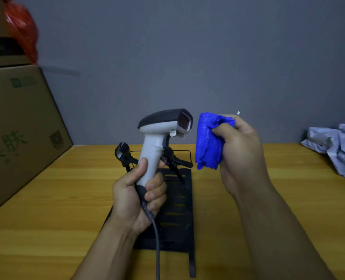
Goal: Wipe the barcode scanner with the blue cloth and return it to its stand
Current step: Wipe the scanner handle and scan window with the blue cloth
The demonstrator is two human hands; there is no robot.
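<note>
At frame center the barcode scanner [159, 138] stands upright in the left hand [136, 199], fist wrapped round its grip, above the black stand [175, 201] on the wooden table [52, 199], while the right hand [240, 150] pinches the bunched blue cloth [209, 141] just beside its window.

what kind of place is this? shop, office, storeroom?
Probably a storeroom or packing corner, not a shop counter. A large brown cardboard box sits against the plain grey wall, a red plastic bag on top, and crumpled grey wrapping lies on the yellow wooden table.
</note>
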